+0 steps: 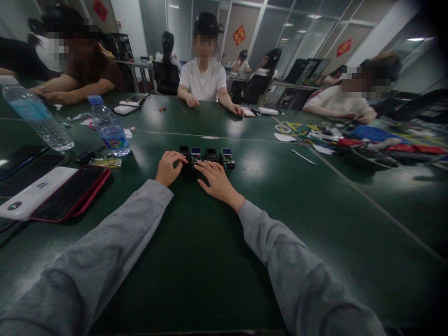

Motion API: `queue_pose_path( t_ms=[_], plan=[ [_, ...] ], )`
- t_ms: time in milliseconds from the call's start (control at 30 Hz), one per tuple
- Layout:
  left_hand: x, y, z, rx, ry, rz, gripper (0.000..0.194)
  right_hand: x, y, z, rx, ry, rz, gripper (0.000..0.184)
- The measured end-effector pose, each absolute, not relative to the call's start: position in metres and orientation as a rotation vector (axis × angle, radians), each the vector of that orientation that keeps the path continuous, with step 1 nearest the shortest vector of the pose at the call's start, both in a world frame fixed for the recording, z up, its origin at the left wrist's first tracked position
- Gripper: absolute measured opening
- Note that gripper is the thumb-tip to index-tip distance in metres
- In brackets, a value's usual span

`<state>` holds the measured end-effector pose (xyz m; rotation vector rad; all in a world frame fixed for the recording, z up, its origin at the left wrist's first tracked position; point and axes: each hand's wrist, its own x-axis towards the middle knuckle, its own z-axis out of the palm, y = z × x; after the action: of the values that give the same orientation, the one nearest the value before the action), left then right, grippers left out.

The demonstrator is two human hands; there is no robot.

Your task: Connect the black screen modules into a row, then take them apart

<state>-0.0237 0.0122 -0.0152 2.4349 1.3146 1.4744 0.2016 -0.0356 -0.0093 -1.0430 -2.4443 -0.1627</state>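
Several small box-shaped electronic devices stand side by side in a row on the green table. Two have bluish screens: one device (195, 152) between my hands and another (227, 157) at the right end. A dark device (183, 150) forms the left end, and a second dark device (210, 153) sits between the screened ones. My left hand (169, 168) is bent at the left end, its fingertips at the dark device's side, thumb apart from the fingers. Palm down, my right hand (217, 181) has its fingers spread in front of the middle devices, partly covering them.
To the left are two plastic bottles (110, 133), a red-edged phone (72, 193) and a white power bank (38, 192). A wrench (304, 157) lies to the right, before a heap of cables and cloth (371, 140). Across the table sits a person in white (205, 77).
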Motion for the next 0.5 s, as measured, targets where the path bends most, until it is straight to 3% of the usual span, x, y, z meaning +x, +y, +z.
queue_pose_path(
  t_ms=[500],
  plan=[
    [-0.0184,0.0044,-0.0111,2.575,1.261,1.372,0.020,0.2002,-0.0380,-0.0077,-1.087,-2.416,-0.209,0.056]
  ],
)
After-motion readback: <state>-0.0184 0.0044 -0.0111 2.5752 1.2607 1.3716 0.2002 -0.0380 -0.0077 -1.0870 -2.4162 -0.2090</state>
